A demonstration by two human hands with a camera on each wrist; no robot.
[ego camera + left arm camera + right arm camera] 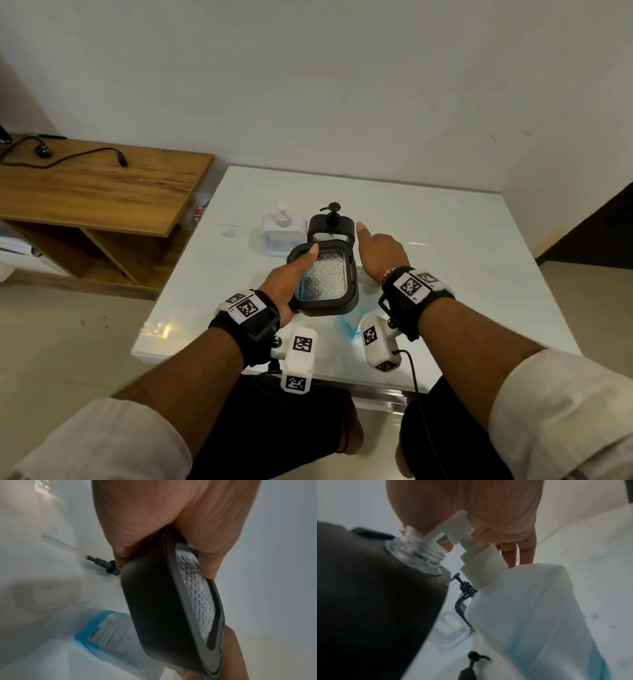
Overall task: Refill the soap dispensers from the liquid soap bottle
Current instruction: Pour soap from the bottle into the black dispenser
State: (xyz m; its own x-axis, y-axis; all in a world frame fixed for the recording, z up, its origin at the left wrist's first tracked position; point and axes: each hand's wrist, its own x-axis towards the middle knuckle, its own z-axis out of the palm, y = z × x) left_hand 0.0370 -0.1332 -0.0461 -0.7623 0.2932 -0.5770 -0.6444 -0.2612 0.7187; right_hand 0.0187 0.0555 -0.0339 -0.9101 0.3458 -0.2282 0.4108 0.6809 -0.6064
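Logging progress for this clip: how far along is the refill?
Done: one black dispenser is opened, its pump lying on the table. In hand: the left hand holds it tilted, neck at the soap bottle's pump under the right hand. Left: the second black dispenser and white dispenser stand capped.
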